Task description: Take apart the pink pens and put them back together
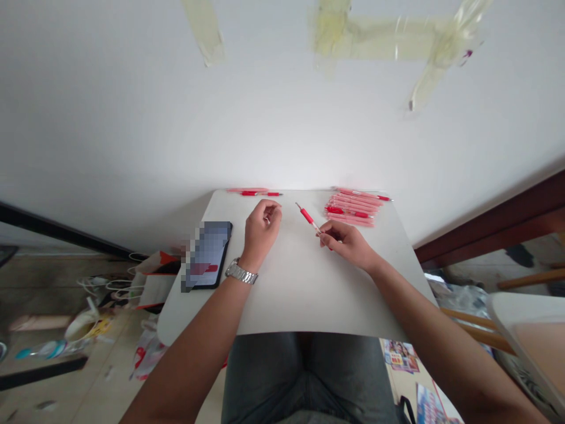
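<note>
A red and clear ballpoint pen (pixel 306 216) is pinched in my right hand (pixel 342 240), its thin tip slanting up and left above the white table. My left hand (pixel 263 227), with a metal watch (pixel 241 272) on the wrist, is closed just left of that tip. Its fingers curl against the thumb, and whatever they hold, if anything, is hidden. Beyond my right hand lies a pile of pink pens or pen-like sticks (pixel 353 203), with a red pen (pixel 348 212) on top. Another red pen (pixel 260 194) rests by the wall beyond my left hand.
A dark phone (pixel 209 256), partly pixelated, lies on the table's left side. The white table (pixel 304 300) stands against a white wall bearing strips of yellowed tape (pixel 392 38). Bags, a cup and a bottle (pixel 48 348) are on the floor at left. A chair stands at right.
</note>
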`<state>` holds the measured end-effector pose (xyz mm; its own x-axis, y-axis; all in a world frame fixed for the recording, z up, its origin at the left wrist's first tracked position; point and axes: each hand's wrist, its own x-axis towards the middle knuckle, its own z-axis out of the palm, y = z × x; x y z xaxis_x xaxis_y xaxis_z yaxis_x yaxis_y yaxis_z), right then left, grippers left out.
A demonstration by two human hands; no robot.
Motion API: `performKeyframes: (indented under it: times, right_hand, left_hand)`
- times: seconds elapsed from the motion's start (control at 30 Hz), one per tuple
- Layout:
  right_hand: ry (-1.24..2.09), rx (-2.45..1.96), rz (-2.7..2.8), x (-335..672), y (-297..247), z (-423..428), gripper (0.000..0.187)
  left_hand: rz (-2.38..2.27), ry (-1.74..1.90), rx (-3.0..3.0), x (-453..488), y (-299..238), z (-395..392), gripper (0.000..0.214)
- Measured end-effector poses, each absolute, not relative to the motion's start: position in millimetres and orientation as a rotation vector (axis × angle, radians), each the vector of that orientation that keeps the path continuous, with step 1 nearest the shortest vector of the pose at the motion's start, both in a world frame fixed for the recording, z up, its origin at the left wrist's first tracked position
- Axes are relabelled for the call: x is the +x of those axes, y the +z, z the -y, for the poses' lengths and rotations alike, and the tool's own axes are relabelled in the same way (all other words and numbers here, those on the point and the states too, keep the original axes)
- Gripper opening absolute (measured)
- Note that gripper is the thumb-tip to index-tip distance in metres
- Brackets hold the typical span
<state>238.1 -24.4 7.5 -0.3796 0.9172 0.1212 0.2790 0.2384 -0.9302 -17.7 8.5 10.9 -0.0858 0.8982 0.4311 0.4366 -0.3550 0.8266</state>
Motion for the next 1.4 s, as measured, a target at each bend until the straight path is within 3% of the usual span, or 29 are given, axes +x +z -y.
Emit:
performKeyframes:
  times: [0.3, 0.87, 1.17, 1.4]
  right_hand:
    - [1.169, -1.097, 1.802, 238, 8, 25, 0.030]
    - [1.164, -1.103, 1.818, 239, 7, 25, 0.031]
    - [1.157, -1.105, 1.830, 238, 7, 24, 0.034]
    - [1.160, -1.104, 1.834, 238, 8, 25, 0.031]
  left_hand:
    - [-1.918, 0.990, 2.139, -20, 6, -3, 0.019]
    - [-1.853, 0.863, 2.244, -25, -3, -7, 0.011]
    - [-1.473, 1.177, 1.909, -21, -8, -13, 0.006]
    - [-1.101, 1.328, 1.292, -4, -5, -12, 0.026]
